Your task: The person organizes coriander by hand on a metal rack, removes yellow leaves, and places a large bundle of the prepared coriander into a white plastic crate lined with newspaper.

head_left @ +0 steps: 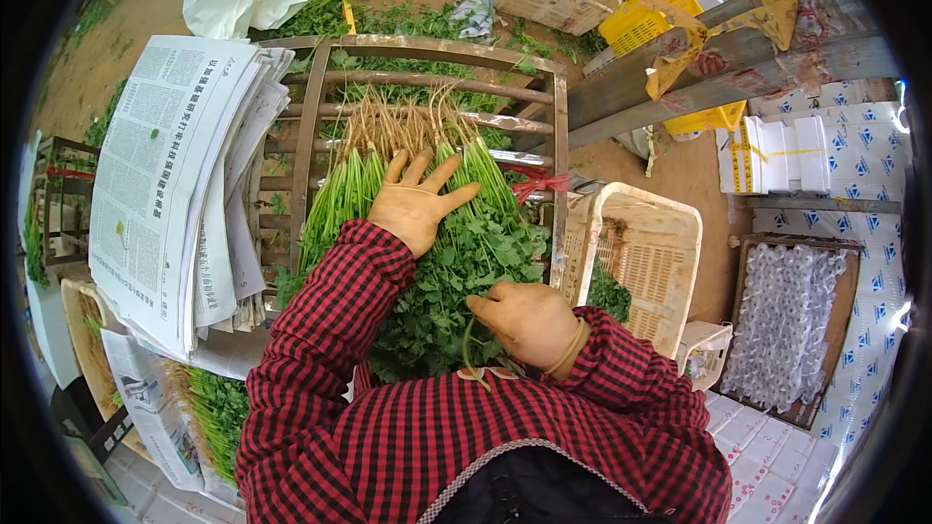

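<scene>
A pile of green coriander [456, 267] lies on a slatted metal rack [437, 46], its pale brown roots toward the far side and its leaves toward me. My left hand [417, 206], in a tan glove, rests on the stems with its fingers spread. Close to my body, at the leafy end, my right hand [534, 323], gloved alike, is closed with a single green stem [469, 349] hanging from its fingers. The stem curves down against my red-and-black checked clothing. The fingertips of the right hand are partly hidden.
A thick stack of newspapers [170, 194] stands left of the rack. On the right are a cream plastic crate [670, 223] with greens inside and a tray of clear plastic objects [788, 320]. Yellow crates [646, 15] and a metal beam [718, 68] are farther off.
</scene>
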Tool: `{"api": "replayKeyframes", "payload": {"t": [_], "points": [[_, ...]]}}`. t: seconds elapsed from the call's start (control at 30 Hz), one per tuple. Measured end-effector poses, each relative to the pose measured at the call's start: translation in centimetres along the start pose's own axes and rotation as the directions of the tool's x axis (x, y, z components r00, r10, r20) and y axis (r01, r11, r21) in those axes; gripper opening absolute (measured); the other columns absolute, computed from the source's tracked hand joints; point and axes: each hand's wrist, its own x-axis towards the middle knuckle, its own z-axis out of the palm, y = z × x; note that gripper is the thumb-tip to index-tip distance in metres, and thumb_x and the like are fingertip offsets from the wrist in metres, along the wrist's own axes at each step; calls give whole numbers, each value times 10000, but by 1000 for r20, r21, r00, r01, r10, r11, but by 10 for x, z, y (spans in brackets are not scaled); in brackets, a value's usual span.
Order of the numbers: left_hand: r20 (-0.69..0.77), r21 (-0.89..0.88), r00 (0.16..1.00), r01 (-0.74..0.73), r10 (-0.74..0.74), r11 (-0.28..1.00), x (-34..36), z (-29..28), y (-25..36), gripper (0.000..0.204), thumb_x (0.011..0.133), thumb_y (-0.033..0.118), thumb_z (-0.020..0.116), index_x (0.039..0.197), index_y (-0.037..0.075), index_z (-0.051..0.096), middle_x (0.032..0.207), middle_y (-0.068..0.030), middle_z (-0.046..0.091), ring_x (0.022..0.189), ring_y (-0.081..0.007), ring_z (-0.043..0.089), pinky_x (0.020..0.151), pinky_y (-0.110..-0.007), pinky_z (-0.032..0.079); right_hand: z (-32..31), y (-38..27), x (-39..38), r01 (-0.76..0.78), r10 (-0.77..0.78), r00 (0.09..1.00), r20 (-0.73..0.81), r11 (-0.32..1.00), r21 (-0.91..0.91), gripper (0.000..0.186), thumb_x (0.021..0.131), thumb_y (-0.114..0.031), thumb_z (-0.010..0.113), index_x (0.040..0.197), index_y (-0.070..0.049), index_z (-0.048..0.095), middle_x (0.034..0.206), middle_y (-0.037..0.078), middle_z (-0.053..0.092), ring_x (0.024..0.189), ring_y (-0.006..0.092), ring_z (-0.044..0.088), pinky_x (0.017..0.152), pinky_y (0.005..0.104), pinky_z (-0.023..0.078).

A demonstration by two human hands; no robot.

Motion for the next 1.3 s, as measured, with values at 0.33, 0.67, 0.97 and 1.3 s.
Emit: {"api": "replayKeyframes", "payload": {"t": [0.33, 0.67, 0.97, 1.3], "points": [[-70, -52, 998, -2, -1, 999, 1, 13, -4, 667, 936, 16, 478, 1485, 395, 493, 1660, -53, 330, 1537, -318, 276, 1275, -507, 142, -123, 20, -20, 327, -573, 807, 143, 636, 699, 310, 985, -81, 537, 1250, -45, 692, 924, 133, 687, 740, 277, 685, 603, 404, 554], [-154, -63, 988, -23, 13, 998, 3, 20, -5, 699, 893, -2, 506, 1461, 404, 515, 1629, -53, 390, 1515, -330, 317, 1260, -512, 173, -35, -4, 16, -2, -118, 876, 467, 969, 249, 624, 897, -158, 667, 1484, -54, 486, 791, 130, 707, 699, 240, 722, 571, 391, 563], [-70, -16, 997, 15, -16, 1000, 1, 16, -4, 629, 951, 44, 472, 1468, 400, 509, 1662, -37, 331, 1543, -302, 268, 1275, -495, 139, -14, 6, -34, -113, -137, 825, 547, 910, 398, 192, 876, -220, 626, 1033, -113, 659, 806, 164, 691, 745, 390, 692, 671, 463, 569], [-140, -15, 990, 6, -8, 1000, 1, 23, -5, 699, 915, 10, 469, 1472, 432, 495, 1648, -44, 360, 1536, -308, 283, 1272, -498, 144, -174, 96, 30, 97, 347, 774, -529, 762, 641, 504, 972, -175, 666, 1433, -35, 519, 1132, 194, 700, 956, 255, 695, 856, 391, 558]]}}
